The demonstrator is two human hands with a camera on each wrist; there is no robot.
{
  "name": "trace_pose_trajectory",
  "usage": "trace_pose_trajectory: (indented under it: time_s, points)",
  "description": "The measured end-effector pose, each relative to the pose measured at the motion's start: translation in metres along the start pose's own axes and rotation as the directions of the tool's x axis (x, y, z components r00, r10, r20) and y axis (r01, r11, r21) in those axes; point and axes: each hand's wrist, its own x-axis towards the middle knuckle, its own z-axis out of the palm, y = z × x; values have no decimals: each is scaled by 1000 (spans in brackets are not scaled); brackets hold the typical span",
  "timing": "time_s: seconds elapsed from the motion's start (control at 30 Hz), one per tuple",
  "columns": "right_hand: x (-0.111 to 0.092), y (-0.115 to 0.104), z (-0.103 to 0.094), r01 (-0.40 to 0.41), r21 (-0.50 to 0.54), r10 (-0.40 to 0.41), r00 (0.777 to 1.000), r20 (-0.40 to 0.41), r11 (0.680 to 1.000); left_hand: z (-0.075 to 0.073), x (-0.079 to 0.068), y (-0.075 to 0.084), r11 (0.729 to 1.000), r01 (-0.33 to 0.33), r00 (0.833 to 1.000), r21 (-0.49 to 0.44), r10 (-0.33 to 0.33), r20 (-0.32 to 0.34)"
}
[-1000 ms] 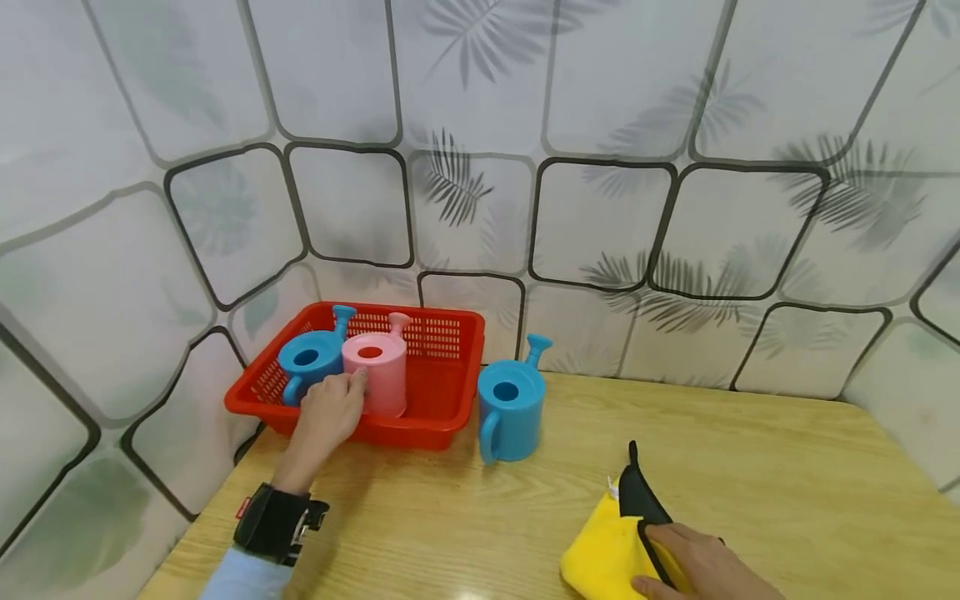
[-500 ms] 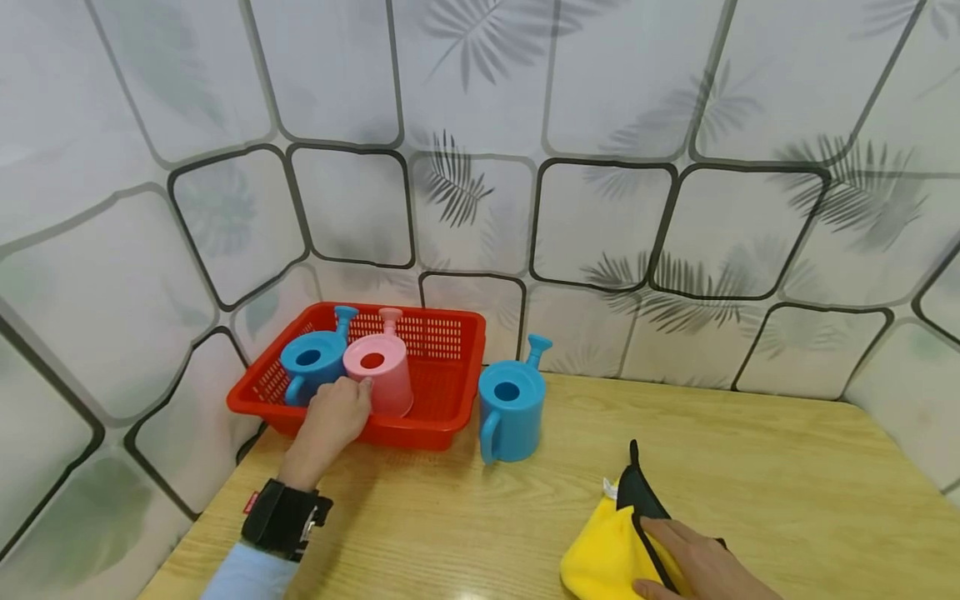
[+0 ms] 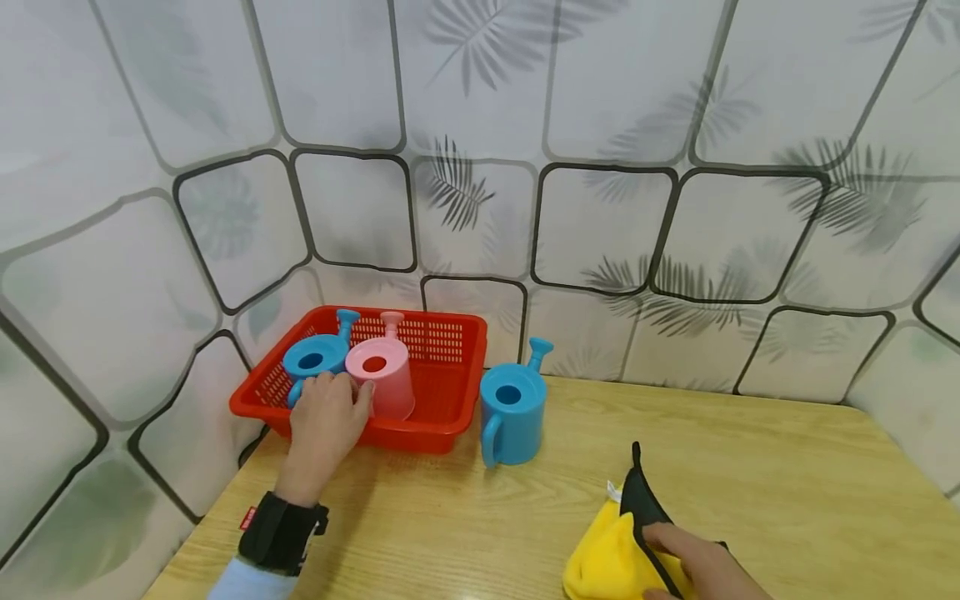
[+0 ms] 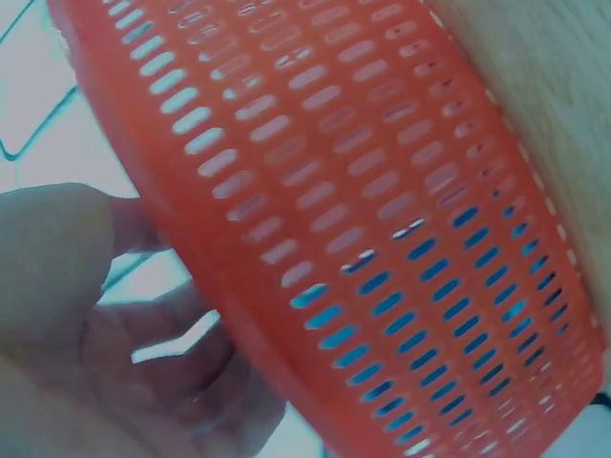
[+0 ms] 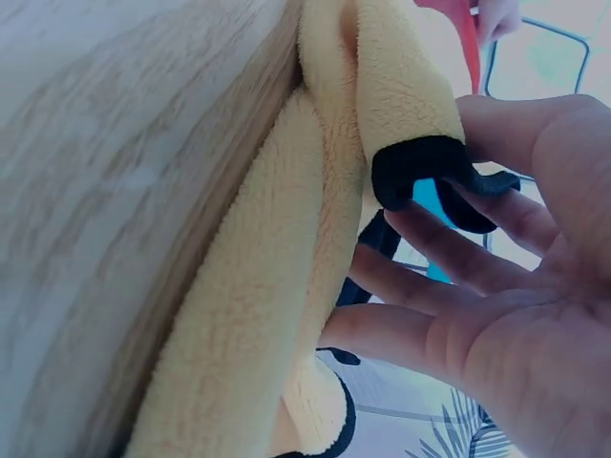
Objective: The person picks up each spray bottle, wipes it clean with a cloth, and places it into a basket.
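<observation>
In the head view my left hand (image 3: 326, 425) reaches over the front rim of the red plastic basket (image 3: 420, 435). Its fingers are loosely bent beside the pink watering can (image 3: 390, 379), with the thumb apart from them. A blue watering can (image 3: 307, 348) sits left of the pink one inside the basket. The left wrist view shows a gap between thumb and fingers; the fingertips are hidden behind the basket rim (image 4: 205, 277). My right hand (image 3: 705, 567) holds a fold of a yellow plush cloth (image 3: 607, 558) with dark edging; thumb and fingers lie either side of it.
Just right of the basket a second blue watering can (image 3: 513, 417) stands upright on the wooden table (image 3: 787, 467). A patterned curtain or sheet (image 3: 472, 100) runs behind the table and along its left side.
The pink watering can has turned slightly and settled in the basket. My left hand has loosened from its handle, thumb and fingers spreading. My right hand and the cloth shift only slightly.
</observation>
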Motion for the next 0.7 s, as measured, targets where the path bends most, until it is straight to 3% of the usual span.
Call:
trace_pose_trajectory:
  time_s: [0.07, 0.13, 0.2, 0.27, 0.3, 0.37, 0.43, 0.5, 0.57, 0.7]
  points:
    - [1, 3, 0, 48, 15, -48, 999, -4, 999, -3, -5, 10, 999, -38, 996, 4, 38, -75]
    - [2, 5, 0, 107, 18, -107, 994, -13, 994, -7, -11, 23, 993, -101, 991, -64, 94, -96]
    - [2, 6, -1, 155, 20, -155, 988, -25, 988, -11, -20, 41, 968, -157, 987, -196, 152, -44]
    - [2, 6, -1, 190, 37, -189, 981, -33, 981, -12, -30, 58, 928, -182, 975, -326, 214, 65]
    - [2, 6, -1, 179, 74, -178, 984, -29, 981, -12, -35, 66, 911, -175, 959, -374, 244, 144]
    - [1, 4, -1, 132, 147, -131, 991, -20, 980, -9, -46, 81, 897, -136, 906, -421, 285, 314]
    - [0, 1, -1, 70, 211, -70, 998, -7, 975, -2, -56, 91, 907, -104, 843, -407, 298, 448]
    - [0, -2, 0, -1, 263, 0, 1000, 4, 965, 7, -64, 97, 919, -100, 793, -381, 305, 528]
    - [0, -4, 0, -30, 291, 30, 1000, 4, 956, 18, -71, 101, 924, -90, 775, -371, 299, 557]
    - [-2, -5, 1, -41, 310, 44, 999, -3, 950, 35, -77, 105, 913, -90, 773, -398, 316, 550]
